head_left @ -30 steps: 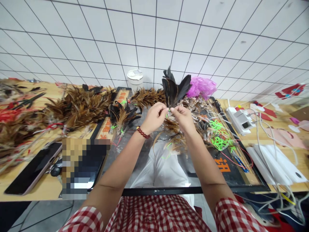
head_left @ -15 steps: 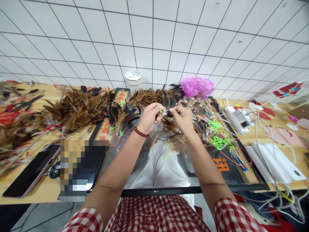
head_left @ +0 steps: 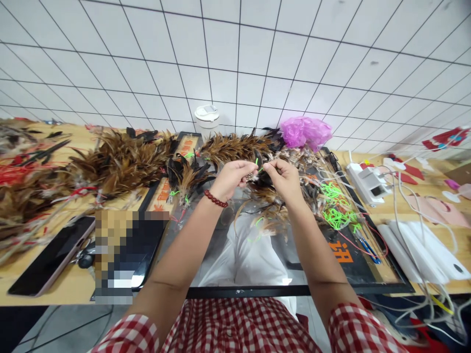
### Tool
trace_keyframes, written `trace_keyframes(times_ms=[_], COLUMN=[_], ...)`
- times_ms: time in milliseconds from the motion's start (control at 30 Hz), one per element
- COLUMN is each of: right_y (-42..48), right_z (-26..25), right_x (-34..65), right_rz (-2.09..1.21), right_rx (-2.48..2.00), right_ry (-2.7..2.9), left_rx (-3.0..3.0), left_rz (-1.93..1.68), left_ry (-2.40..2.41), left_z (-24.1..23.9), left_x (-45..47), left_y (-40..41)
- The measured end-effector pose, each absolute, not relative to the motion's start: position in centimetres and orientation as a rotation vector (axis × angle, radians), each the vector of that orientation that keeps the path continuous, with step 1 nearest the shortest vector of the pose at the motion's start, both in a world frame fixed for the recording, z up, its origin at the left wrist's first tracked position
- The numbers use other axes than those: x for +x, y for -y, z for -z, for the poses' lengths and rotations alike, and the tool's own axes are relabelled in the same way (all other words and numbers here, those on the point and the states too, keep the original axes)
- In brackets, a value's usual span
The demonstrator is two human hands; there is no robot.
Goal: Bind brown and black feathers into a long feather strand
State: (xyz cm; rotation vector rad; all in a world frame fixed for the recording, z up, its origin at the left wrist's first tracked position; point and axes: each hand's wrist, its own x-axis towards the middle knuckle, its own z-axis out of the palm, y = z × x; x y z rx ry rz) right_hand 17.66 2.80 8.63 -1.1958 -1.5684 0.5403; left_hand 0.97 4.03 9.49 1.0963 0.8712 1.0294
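My left hand (head_left: 231, 177) and my right hand (head_left: 284, 177) are raised close together over a glass-topped table (head_left: 250, 274). Both pinch a small bundle of dark feathers (head_left: 260, 171) with a neon green elastic band (head_left: 257, 162) at its stem. The bundle lies low between my fingers and is mostly hidden by them. A red bead bracelet (head_left: 215, 199) circles my left wrist. Loose brown feathers (head_left: 265, 215) lie on the glass just under my hands.
Piles of brown feathers (head_left: 117, 162) cover the table's left and back. Green elastic bands (head_left: 336, 211) lie at the right, near a white power strip (head_left: 368, 184) and cables. A phone (head_left: 51, 255) lies front left. A white cup (head_left: 206, 117) and pink bag (head_left: 305, 131) stand at the back.
The dark feather bundle, upright a second ago, has been tipped down and away between my hands. My hands stayed together and shifted slightly.
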Motion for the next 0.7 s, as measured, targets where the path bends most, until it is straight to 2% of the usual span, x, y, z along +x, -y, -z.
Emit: trace_keyframes(times_ms=[200, 333, 533, 700], right_y=[-1.95, -2.25, -2.61, -2.81], right_z=[-9.28, -9.12, -8.84, -8.59], right_x=[16.76, 17.01, 17.36, 17.63], right_rz=[-0.758, -0.811, -0.682, -0.577], right_rx=[-1.073, -1.020, -1.072, -1.193], right_ry=[1.489, 1.386, 1.631, 1.618], left_rx=[1.493, 1.473, 1.397, 1.261], left_rz=[-1.037, -1.125, -1.121, -1.223], left_ry=[-0.976, -0.872, -0.832, -0.940], left_z=[-9.48, -9.73, -9.91, -9.75], left_x=[1.16, 1.07, 1.11, 0.94], left_y=[-3.57, -3.50, -3.44, -3.89])
